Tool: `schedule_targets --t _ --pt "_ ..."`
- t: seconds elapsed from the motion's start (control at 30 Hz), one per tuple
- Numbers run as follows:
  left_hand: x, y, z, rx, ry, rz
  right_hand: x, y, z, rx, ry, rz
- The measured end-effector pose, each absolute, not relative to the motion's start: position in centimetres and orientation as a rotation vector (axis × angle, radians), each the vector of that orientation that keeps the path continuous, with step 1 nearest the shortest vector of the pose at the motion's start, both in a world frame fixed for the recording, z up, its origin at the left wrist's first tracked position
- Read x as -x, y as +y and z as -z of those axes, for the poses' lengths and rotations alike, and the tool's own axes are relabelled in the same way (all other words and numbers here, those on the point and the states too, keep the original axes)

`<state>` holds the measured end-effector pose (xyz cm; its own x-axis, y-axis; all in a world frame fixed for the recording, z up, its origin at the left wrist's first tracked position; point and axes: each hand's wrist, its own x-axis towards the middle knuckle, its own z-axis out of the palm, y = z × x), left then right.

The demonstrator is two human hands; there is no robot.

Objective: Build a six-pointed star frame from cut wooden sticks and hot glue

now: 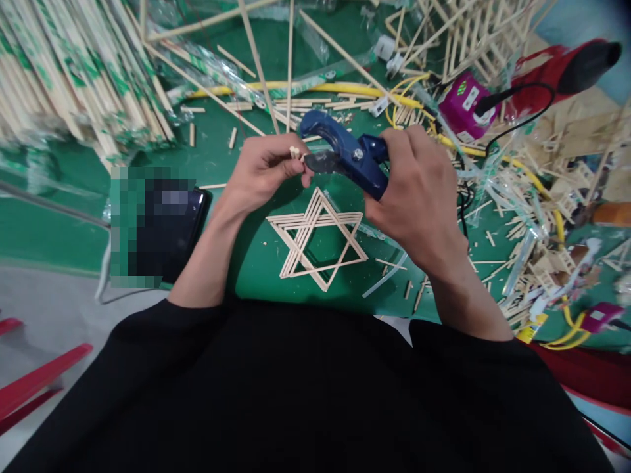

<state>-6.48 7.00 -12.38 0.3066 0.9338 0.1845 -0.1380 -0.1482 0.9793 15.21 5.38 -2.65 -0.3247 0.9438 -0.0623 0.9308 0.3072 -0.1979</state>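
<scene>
My right hand is wrapped round a blue pipe cutter, its dark blade pointing left. My left hand pinches some thin wooden sticks, whose pale ends show above the thumb. The tip of the cutter's blade is close to these sticks; whether it touches them I cannot tell. Below both hands a six-pointed star built from layered wooden sticks lies flat on the green table. Most of the held sticks' length is hidden by my fingers.
Bundled sticks in plastic fill the back left. A dark device, partly pixelated, sits left of my forearm. At right are a purple power socket, a red and black tool, a yellow cable and many stick offcuts.
</scene>
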Motion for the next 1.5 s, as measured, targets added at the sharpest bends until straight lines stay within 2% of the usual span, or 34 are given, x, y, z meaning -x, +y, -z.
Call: schedule_targets --t 0.2,0.63,0.77,0.93,1.13,1.5 --pt "6.8 7.0 11.0 -1.336 0.801 -1.098 -15.6 5.7 2.5 1.671 -2.467 -0.304" --pt "7.4 7.1 11.6 -1.509 0.753 -1.033 -15.1 6.7 1.9 1.648 -2.561 -0.257" --pt "6.9 7.0 11.5 -1.466 0.774 -1.026 -14.4 7.0 1.5 1.785 -2.64 -0.283" --pt "6.9 6.3 10.7 -1.249 0.723 -1.165 -14.5 6.7 1.6 1.832 -2.578 -0.318" --pt "8.8 5.2 9.8 -1.434 0.827 -1.335 -16.1 6.2 2.1 1.766 -2.574 -0.08" --pt "11.3 5.7 7.5 -1.366 0.776 -1.456 -16.7 6.1 1.0 1.796 -2.551 -0.099"
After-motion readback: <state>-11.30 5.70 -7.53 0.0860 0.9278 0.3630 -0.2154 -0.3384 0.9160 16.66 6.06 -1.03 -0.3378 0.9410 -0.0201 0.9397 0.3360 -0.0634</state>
